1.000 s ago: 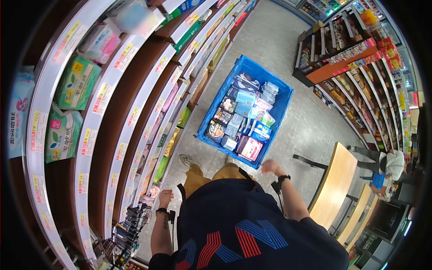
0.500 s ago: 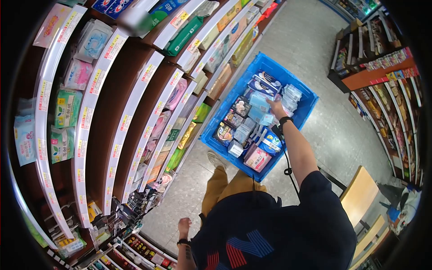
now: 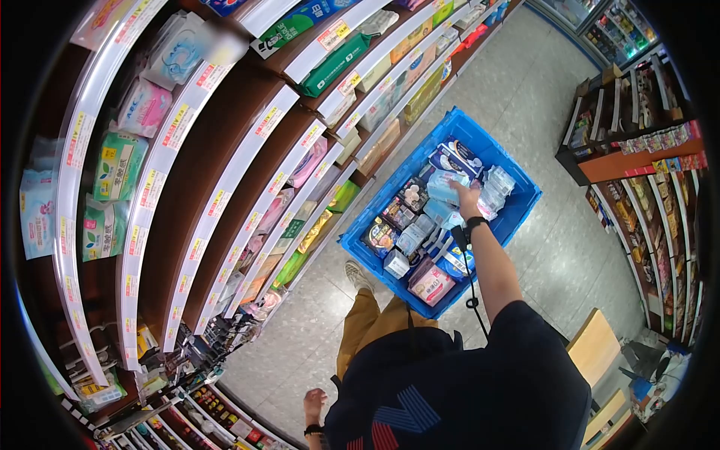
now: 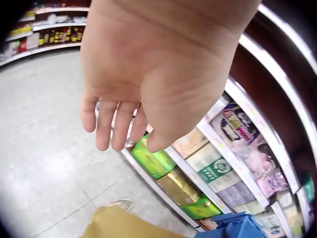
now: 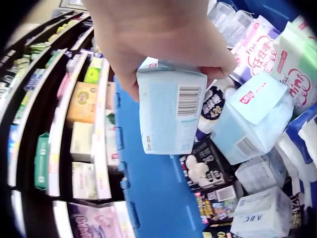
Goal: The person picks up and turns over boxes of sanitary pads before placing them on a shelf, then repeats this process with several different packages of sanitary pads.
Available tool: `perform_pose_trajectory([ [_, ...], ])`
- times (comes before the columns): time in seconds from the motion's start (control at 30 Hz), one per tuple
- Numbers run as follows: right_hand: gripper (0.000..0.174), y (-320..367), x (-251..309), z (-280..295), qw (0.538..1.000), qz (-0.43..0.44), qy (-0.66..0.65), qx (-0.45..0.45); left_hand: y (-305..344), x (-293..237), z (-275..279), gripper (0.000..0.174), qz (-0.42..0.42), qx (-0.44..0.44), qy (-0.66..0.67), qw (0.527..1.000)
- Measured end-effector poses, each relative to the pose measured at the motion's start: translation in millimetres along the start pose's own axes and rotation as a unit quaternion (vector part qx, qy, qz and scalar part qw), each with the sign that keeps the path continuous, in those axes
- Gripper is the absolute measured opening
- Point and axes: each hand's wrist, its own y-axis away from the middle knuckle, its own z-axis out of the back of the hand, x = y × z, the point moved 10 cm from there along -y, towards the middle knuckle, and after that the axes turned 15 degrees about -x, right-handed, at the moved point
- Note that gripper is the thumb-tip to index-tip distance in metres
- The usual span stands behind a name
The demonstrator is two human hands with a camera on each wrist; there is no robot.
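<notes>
My right hand (image 3: 469,199) reaches into the blue plastic crate (image 3: 523,196). Its thumb and fingers grip a light blue pack of sanitary pads (image 5: 171,116) from above, by both sides; a barcode shows on the pack. A similar light blue pack (image 5: 252,116) lies in the crate beside it, among several other packs, including a black one (image 5: 205,166) and a white ABC pack (image 5: 262,213). My left hand (image 4: 153,74) hangs at my side, holding nothing, its fingers loosely bent over the floor.
Tall curved shelves (image 3: 199,217) with price tags run along my left, with green pad packs (image 3: 118,165) on one tier. A snack rack (image 3: 630,150) stands across the aisle. A wooden table (image 3: 595,349) is at my right, with a person (image 3: 664,379) beyond it.
My right hand has moved from beside the crate's near corner into it and now grips a light blue pack. The left hand stays low at my side. The head view has shifted.
</notes>
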Motion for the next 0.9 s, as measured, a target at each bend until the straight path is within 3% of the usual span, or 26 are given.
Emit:
perform_pose_trajectory([
  [0.03,0.083,8,10,-2,0.998,0.036,-0.001,0.042,-13,5,5,0.021,0.006,0.000,0.114,0.994],
  [0.07,0.101,19,18,-4,0.994,0.071,-0.002,0.084,-16,-20,15,0.020,0.006,-0.046,0.045,0.998],
  [0.1,0.101,39,31,2,0.994,0.072,-0.002,0.086,-29,-37,23,0.022,0.004,-0.071,0.010,0.997],
  [0.13,0.095,87,52,3,0.989,0.021,-0.027,0.142,-30,-81,30,0.026,-0.088,-0.095,-0.046,0.991],
  [0.17,0.089,133,63,4,0.979,-0.032,-0.051,0.194,-30,-116,35,0.026,-0.122,-0.114,-0.044,0.985],
  [0.2,0.078,166,71,-3,0.964,-0.019,-0.024,0.265,-28,-151,34,0.025,-0.146,-0.101,0.029,0.984],
  [0.23,0.067,196,72,-8,0.944,-0.005,0.003,0.331,-19,-195,31,0.024,-0.158,-0.098,0.013,0.982],
  [0.27,0.068,225,66,-14,0.921,0.034,0.046,0.384,-17,-229,26,0.027,-0.191,-0.104,0.004,0.976],
  [0.37,0.073,326,48,-25,0.818,0.137,0.178,0.529,34,-344,-20,0.037,-0.157,0.004,0.053,0.986],
  [0.4,0.074,362,39,-26,0.783,0.144,0.188,0.575,54,-372,-41,0.043,-0.134,0.064,0.096,0.984],
  [0.43,0.075,397,29,-25,0.745,0.151,0.198,0.620,71,-395,-51,0.043,-0.138,0.069,0.094,0.984],
  [0.5,0.076,459,11,-19,0.683,0.105,0.178,0.700,113,-427,-92,0.059,-0.108,0.241,0.218,0.940],
  [0.57,0.075,504,-1,-11,0.654,0.111,0.125,0.738,122,-427,-109,0.064,-0.136,0.249,0.183,0.941],
  [0.67,0.075,518,9,-1,0.658,0.107,0.143,0.732,112,-421,-115,0.071,-0.149,0.233,0.165,0.947],
  [0.73,0.070,480,-21,-8,0.686,0.040,0.164,0.707,101,-407,-102,0.072,-0.134,0.181,0.196,0.955],
  [0.77,0.067,436,-4,-19,0.729,0.179,0.176,0.637,98,-397,-97,0.072,-0.133,0.180,0.194,0.955],
  [0.8,0.061,388,20,-21,0.778,0.280,0.149,0.542,90,-386,-85,0.071,-0.129,0.146,0.217,0.956],
  [0.83,0.058,271,44,1,0.812,0.476,0.284,0.181,84,-376,-71,0.070,-0.126,0.112,0.240,0.956],
  [0.87,0.062,213,32,11,0.831,0.384,0.393,0.089,84,-369,-65,0.064,-0.128,0.105,0.237,0.957],
  [0.9,0.074,173,28,22,0.815,0.414,0.405,0.021,85,-364,-62,0.064,-0.129,0.104,0.238,0.957],
])
